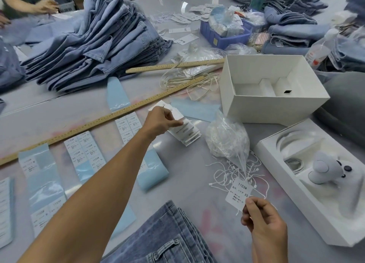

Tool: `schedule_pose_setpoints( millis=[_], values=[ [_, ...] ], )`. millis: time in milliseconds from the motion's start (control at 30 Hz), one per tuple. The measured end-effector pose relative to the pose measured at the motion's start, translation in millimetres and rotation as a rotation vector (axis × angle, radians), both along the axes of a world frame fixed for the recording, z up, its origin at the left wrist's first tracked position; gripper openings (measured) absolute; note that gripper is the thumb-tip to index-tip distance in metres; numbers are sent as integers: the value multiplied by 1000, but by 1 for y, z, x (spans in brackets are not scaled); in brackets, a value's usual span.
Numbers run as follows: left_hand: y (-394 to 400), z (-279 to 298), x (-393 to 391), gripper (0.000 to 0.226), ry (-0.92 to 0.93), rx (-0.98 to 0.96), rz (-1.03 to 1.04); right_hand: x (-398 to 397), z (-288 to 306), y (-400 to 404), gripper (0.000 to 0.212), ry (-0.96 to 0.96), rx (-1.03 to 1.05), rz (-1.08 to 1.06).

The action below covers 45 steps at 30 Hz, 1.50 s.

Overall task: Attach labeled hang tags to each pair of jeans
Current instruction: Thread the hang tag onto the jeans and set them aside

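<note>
While the print on the stacked hang tags (183,131) is too small to read, the left hand (160,122) pinches the top one at 12 o'clock. The right hand (263,222) pinches a labeled tag (238,193) reading 1103# and XS at 4 o'clock. Folded jeans (167,241) lie at 6 o'clock, cut off by the frame edge.

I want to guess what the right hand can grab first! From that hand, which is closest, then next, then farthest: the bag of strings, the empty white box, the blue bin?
From the right hand, which pinches a size label:
1. Bag of strings, just above the hand, mid-table.
2. Empty white box, farther back, slightly right.
3. Blue bin, far back near the jeans stacks.
</note>
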<state>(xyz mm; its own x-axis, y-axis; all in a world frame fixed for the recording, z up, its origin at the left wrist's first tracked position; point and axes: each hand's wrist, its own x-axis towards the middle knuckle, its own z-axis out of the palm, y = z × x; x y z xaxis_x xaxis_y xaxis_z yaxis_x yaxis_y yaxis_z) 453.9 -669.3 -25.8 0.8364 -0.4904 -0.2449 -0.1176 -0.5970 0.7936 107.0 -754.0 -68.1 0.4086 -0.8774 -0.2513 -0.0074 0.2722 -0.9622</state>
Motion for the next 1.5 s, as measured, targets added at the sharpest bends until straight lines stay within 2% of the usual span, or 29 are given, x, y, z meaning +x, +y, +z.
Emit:
schedule_pose_setpoints(
  millis=[100, 200, 267, 367, 467, 567, 633, 733, 767, 833, 900, 967, 1067, 1167, 1233, 1333, 1367, 1433, 1500],
  values=[
    [4, 4, -8, 37, 131, -92, 6, -1, -4, 0, 32, 2, 4, 9],
    [10, 4, -25, 29, 148, -109, -18, -4, -7, 1, 28, 13, 14, 14],
    [13, -5, -54, 27, 74, -83, -79, -7, -6, 2, 26, 19, 6, 12],
    [16, -32, -124, 24, -73, 38, -303, -11, -1, 4, 27, 16, 9, -13],
    [19, -53, -188, 6, -282, 97, -515, -10, 11, 5, 30, -21, 24, -43],
    [27, -45, -219, 10, -679, 116, -408, -12, 26, 5, 32, -62, 38, -32],
    [39, -31, -227, 21, -817, 58, -240, -14, 34, 4, 33, -76, 115, -10],
    [62, -28, -248, 31, -961, -118, -6, -13, 45, 7, 31, -166, 394, 78],
    [69, -27, -256, 25, -925, -199, 37, -12, 48, 9, 25, -216, 500, 121],
    [80, -23, -271, 12, -725, -376, 135, -9, 52, 18, 10, -284, 660, 200],
    [90, -16, -288, 13, -480, -469, 267, -5, 54, 29, 17, -253, 718, 227],
    [99, -15, -307, 8, -269, -459, 312, 2, 54, 40, 21, -198, 720, 200],
    [111, -19, -321, 28, 50, -357, 456, 11, 55, 54, 6, -167, 667, 166],
    [122, -13, -303, 25, 441, -501, 570, 14, 56, 66, 2, -150, 602, 170],
    [129, -8, -288, 18, 504, -548, 559, 15, 57, 77, 4, -115, 574, 220],
    [133, -6, -279, 21, 438, -552, 554, 15, 54, 89, 7, -66, 564, 270],
    [133, -5, -278, 28, 435, -558, 545, 16, 54, 91, 8, -65, 570, 271],
    [136, -7, -279, 60, 465, -538, 456, 17, 55, 91, 2, -78, 572, 270],
    [142, -10, -282, 72, 499, -493, 381, 17, 56, 89, 7, -80, 548, 284]
  ],
)
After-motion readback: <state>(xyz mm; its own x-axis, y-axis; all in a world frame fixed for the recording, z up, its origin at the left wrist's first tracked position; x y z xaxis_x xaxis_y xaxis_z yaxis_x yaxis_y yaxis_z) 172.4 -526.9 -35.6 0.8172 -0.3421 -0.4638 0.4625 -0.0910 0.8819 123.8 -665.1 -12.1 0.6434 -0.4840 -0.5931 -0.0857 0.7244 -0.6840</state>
